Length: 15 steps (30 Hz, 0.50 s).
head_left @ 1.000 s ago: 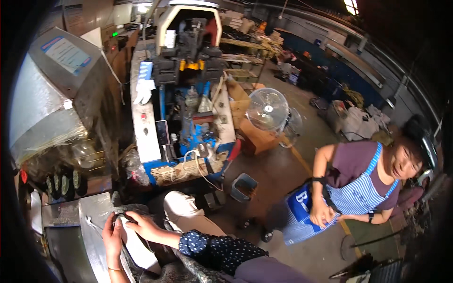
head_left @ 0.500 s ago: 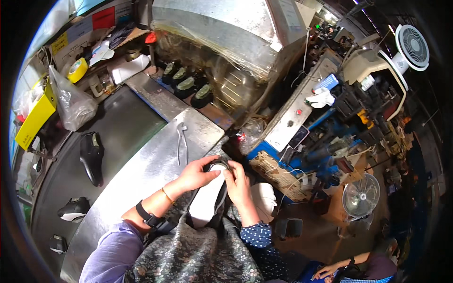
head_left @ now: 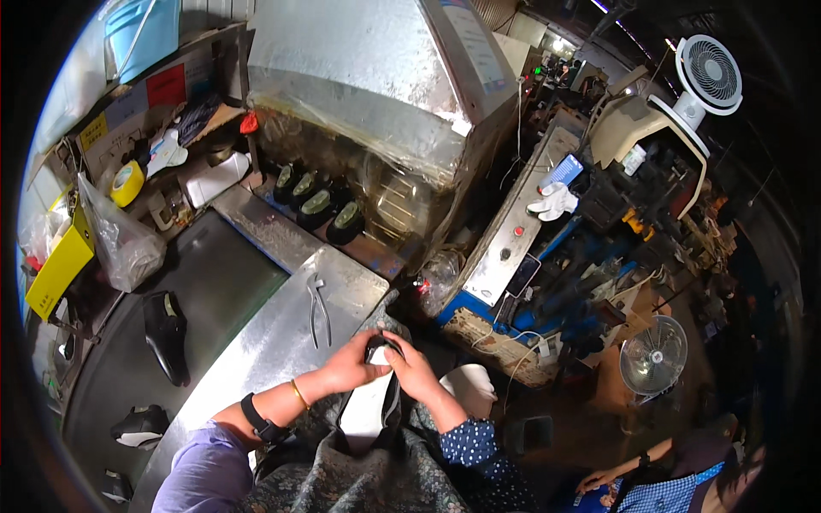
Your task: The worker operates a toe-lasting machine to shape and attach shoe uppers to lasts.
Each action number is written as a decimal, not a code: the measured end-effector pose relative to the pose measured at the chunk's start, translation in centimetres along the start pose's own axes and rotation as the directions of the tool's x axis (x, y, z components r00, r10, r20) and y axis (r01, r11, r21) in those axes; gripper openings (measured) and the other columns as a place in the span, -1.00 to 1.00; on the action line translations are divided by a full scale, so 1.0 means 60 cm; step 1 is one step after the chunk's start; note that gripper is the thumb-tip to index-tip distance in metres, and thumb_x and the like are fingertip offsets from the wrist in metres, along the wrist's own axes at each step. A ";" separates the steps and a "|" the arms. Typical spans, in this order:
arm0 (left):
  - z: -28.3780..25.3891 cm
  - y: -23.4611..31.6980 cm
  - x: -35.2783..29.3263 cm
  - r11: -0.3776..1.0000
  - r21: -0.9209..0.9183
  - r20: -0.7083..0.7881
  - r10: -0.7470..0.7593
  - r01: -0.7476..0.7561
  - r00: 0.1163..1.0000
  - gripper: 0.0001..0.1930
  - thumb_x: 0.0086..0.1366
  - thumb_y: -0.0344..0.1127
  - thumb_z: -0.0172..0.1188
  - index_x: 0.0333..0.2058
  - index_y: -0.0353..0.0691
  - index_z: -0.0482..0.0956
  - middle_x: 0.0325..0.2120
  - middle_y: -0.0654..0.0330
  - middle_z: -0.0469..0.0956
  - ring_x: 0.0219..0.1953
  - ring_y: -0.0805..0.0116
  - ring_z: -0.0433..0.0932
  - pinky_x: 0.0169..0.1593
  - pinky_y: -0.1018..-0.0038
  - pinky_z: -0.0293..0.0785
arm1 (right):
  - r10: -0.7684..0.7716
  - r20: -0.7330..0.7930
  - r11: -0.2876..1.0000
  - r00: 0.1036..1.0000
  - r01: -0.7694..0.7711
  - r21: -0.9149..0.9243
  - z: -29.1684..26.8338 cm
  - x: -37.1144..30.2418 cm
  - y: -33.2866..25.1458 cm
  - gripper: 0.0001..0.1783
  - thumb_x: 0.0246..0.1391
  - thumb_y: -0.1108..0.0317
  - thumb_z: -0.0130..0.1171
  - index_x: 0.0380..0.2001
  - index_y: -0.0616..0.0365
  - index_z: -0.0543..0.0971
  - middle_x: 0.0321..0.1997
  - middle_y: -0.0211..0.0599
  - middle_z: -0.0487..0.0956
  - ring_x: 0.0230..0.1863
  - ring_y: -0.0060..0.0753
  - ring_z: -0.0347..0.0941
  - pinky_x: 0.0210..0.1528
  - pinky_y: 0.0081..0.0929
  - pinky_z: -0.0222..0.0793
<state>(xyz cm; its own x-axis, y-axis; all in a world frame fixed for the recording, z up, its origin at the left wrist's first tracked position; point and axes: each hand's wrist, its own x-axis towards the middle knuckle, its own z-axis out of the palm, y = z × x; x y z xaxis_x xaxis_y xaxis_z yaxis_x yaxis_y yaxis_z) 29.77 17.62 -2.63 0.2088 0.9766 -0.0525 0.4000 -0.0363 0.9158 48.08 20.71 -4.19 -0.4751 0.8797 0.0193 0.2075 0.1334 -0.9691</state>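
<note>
Shoe point(head_left: 366, 409) stays gripped at its far end by left hand point(head_left: 349, 366) and right hand point(head_left: 416, 371), the right now reaching further across, so handling seems unfinished.

The single view looks down from a fisheye camera on the wearer's head, facing the fingers point(head_left: 404, 347) at close range just below frame centre. The metal surface point(head_left: 248, 355) lies near, at lower left; the metal hood point(head_left: 359, 85) at upper centre and the caged fan point(head_left: 656, 356) at right stand farther off, edges bowing toward the rim.
</note>
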 end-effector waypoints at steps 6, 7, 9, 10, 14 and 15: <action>-0.001 0.008 -0.005 0.989 0.144 -0.086 -0.014 0.027 0.996 -0.24 0.09 -0.05 0.39 0.18 -0.28 0.29 0.05 -0.16 0.44 0.09 -0.14 0.45 0.11 0.21 0.41 | 0.109 -0.136 0.987 0.985 -0.123 -0.104 0.028 -0.002 -0.012 -0.58 0.34 0.23 -0.02 0.19 0.14 0.39 0.10 -0.05 0.54 0.14 -0.25 0.47 0.17 -0.38 0.31; -0.012 0.036 0.002 0.984 0.153 -0.018 -0.091 0.093 0.996 -0.24 0.08 -0.05 0.39 0.17 -0.30 0.29 0.10 -0.18 0.39 0.14 -0.14 0.41 0.15 0.22 0.38 | 0.078 -0.215 0.997 0.974 -0.080 0.001 0.036 -0.006 0.000 -0.58 0.35 0.24 -0.04 0.19 0.16 0.39 0.11 -0.10 0.53 0.14 -0.30 0.45 0.18 -0.40 0.30; -0.019 0.037 0.012 0.975 0.220 -0.006 -0.031 0.032 0.999 -0.24 0.06 -0.08 0.40 0.15 -0.35 0.30 0.21 -0.21 0.27 0.23 -0.14 0.31 0.24 0.23 0.30 | 0.102 -0.318 0.954 0.943 -0.002 0.300 0.059 -0.016 0.044 -0.59 0.36 0.30 -0.07 0.20 0.24 0.37 0.13 -0.20 0.50 0.14 -0.42 0.38 0.21 -0.46 0.26; -0.023 0.014 0.026 0.956 0.277 -0.053 0.112 -0.093 0.992 -0.24 0.04 -0.09 0.41 0.13 -0.38 0.31 0.27 -0.22 0.19 0.28 -0.14 0.25 0.28 0.25 0.24 | 0.076 -0.320 0.964 0.944 0.012 0.266 0.066 -0.043 0.008 -0.60 0.35 0.32 -0.06 0.17 0.27 0.40 0.08 -0.18 0.52 0.10 -0.41 0.40 0.19 -0.49 0.27; -0.016 -0.008 0.058 0.908 -0.408 0.080 -0.069 0.096 0.994 -0.33 0.11 -0.37 0.37 0.19 -0.29 0.31 0.10 0.02 0.42 0.13 0.23 0.40 0.19 0.39 0.32 | 0.217 -0.223 0.955 0.950 -0.159 0.251 0.045 -0.116 0.085 -0.77 0.29 0.39 0.04 -0.09 0.30 0.55 -0.16 -0.43 0.58 -0.14 -0.63 0.42 -0.05 -0.60 0.35; -0.012 -0.020 0.054 0.845 -0.510 0.097 -0.131 0.163 0.987 -0.39 0.14 -0.42 0.34 0.17 -0.23 0.35 0.02 0.14 0.46 0.04 0.32 0.44 0.11 0.44 0.38 | 0.214 -0.223 0.972 0.951 -0.185 0.144 0.029 -0.114 0.059 -0.83 0.27 0.44 0.05 -0.21 0.31 0.57 -0.26 -0.52 0.58 -0.24 -0.71 0.39 -0.15 -0.66 0.34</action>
<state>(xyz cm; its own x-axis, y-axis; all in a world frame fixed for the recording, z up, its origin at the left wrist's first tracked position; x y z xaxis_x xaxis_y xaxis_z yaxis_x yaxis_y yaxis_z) 29.31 20.96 -3.64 0.2402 0.9476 -0.2106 -0.0834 0.2363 0.9681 50.54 14.38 -8.18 -0.2164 0.9670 -0.1345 0.1664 -0.0992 -0.9811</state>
